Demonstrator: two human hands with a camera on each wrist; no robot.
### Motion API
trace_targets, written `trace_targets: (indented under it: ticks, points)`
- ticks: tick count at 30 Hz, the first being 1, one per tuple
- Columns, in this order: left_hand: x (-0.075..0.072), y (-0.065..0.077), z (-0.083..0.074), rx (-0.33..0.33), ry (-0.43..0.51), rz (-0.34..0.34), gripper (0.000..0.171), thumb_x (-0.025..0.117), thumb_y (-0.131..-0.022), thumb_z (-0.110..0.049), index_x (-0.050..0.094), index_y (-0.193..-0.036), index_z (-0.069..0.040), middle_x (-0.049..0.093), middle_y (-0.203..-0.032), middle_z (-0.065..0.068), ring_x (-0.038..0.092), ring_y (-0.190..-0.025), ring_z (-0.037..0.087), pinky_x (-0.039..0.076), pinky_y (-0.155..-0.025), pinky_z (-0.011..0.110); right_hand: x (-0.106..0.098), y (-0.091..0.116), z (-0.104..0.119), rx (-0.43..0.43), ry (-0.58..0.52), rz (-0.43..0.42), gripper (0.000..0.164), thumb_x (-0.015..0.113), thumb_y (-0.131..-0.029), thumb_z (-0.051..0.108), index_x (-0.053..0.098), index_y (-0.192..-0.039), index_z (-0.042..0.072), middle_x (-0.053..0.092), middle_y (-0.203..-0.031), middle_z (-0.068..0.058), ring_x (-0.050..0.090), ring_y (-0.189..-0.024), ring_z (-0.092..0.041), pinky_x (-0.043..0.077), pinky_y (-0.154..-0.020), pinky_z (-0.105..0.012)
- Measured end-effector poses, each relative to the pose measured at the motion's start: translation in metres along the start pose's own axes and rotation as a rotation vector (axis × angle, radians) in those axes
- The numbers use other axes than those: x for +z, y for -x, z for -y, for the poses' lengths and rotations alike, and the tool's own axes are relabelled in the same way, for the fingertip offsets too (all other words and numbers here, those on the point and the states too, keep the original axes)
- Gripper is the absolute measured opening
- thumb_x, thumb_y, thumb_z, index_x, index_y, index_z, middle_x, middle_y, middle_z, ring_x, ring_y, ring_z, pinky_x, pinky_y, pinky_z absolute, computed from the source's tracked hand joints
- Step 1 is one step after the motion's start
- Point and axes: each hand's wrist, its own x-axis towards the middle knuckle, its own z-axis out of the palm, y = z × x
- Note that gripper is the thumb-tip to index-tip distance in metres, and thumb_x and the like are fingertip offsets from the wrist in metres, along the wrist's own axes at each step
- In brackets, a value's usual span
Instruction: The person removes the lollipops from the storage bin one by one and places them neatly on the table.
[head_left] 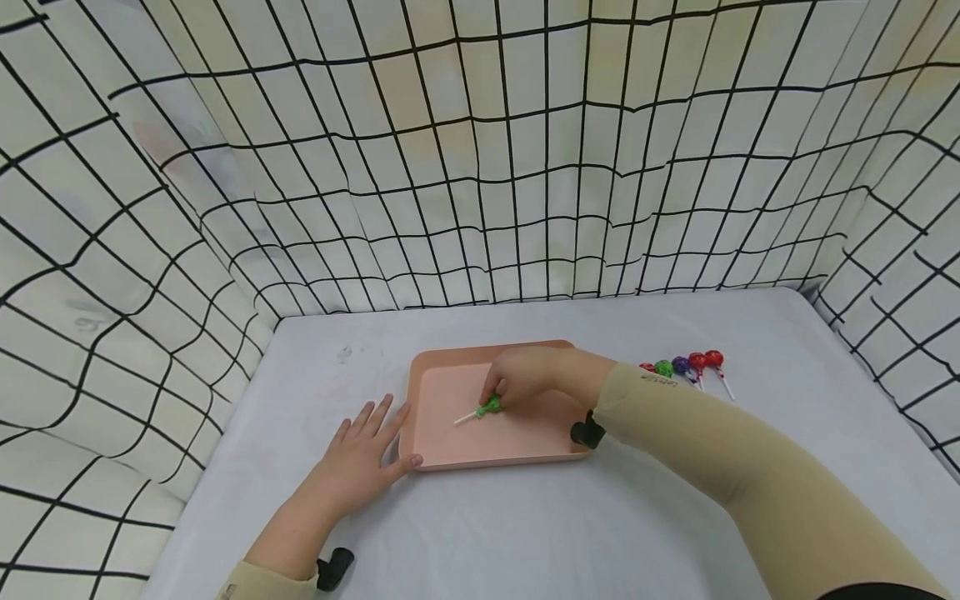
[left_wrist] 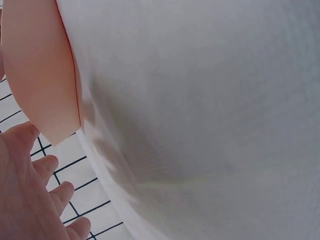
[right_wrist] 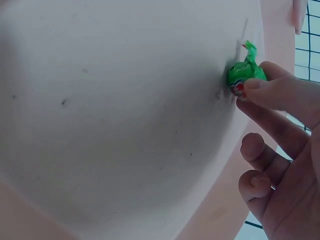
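My right hand [head_left: 528,372] reaches over the pink tray [head_left: 442,387] and pinches a green-wrapped lollipop [head_left: 491,405] by its candy end. The white stick points toward the tray's lower left. In the right wrist view, thumb and forefinger hold the green wrapper [right_wrist: 246,71] close over the tray floor, while the other fingers curl loosely. My left hand [head_left: 362,458] lies at the tray's left edge with fingers spread, its thumb at the near left corner. The left wrist view shows its fingers [left_wrist: 46,167] beside the tray's outer wall [left_wrist: 42,65].
Several wrapped lollipops lie in a row on the white table right of the tray, among them a red one [head_left: 714,358], a purple one [head_left: 680,365] and a green one [head_left: 663,367]. My right forearm [head_left: 697,442] partly covers this row. White walls with a black grid [head_left: 510,167] surround the table.
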Motion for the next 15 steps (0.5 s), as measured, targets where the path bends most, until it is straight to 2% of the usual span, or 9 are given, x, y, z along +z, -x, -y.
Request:
trace_targets:
  ticks: [3, 7, 10, 15]
  points:
    - [-0.0004, 0.0000, 0.0005, -0.001, -0.001, 0.003, 0.083, 0.057, -0.093, -0.060, 0.029, -0.158, -0.016, 0.019, -0.163, 0.017, 0.015, -0.148, 0.044, 0.013, -0.116, 0.065, 0.0011, 0.0001, -0.0018, 0.005, -0.012, -0.010, 0.037, 0.061, -0.092, 0.006, 0.075, -0.117, 0.030, 0.067, -0.116, 0.020, 0.056, -0.112, -0.001, 0.047, -0.095, -0.025]
    - [-0.0001, -0.0004, 0.0011, 0.001, -0.002, 0.002, 0.083, 0.057, -0.093, -0.060, 0.029, -0.158, -0.015, 0.019, -0.163, 0.017, 0.015, -0.148, 0.044, 0.013, -0.116, 0.065, 0.0033, -0.0003, -0.0047, -0.003, 0.007, -0.034, 0.037, 0.070, -0.091, 0.016, 0.071, -0.125, 0.030, 0.065, -0.118, 0.021, 0.055, -0.111, -0.002, 0.046, -0.097, -0.026]
    - [0.0001, -0.0008, 0.0016, 0.001, -0.001, 0.002, 0.083, 0.058, -0.093, -0.059, 0.029, -0.158, -0.015, 0.019, -0.163, 0.016, 0.014, -0.148, 0.044, 0.013, -0.116, 0.065, 0.0048, -0.0007, -0.0053, -0.009, 0.030, -0.053, 0.033, 0.076, -0.089, 0.024, 0.073, -0.122, 0.028, 0.066, -0.111, 0.020, 0.056, -0.103, -0.004, 0.047, -0.094, -0.026]
    - [-0.0001, -0.0005, 0.0016, 0.005, 0.001, 0.002, 0.083, 0.059, -0.093, -0.057, 0.029, -0.158, -0.015, 0.019, -0.163, 0.016, 0.015, -0.148, 0.044, 0.013, -0.116, 0.065, 0.0070, -0.0032, -0.0054, -0.032, 0.071, -0.086, 0.021, 0.076, -0.089, 0.030, 0.078, -0.110, 0.027, 0.066, -0.098, 0.021, 0.057, -0.094, -0.003, 0.047, -0.089, -0.023]
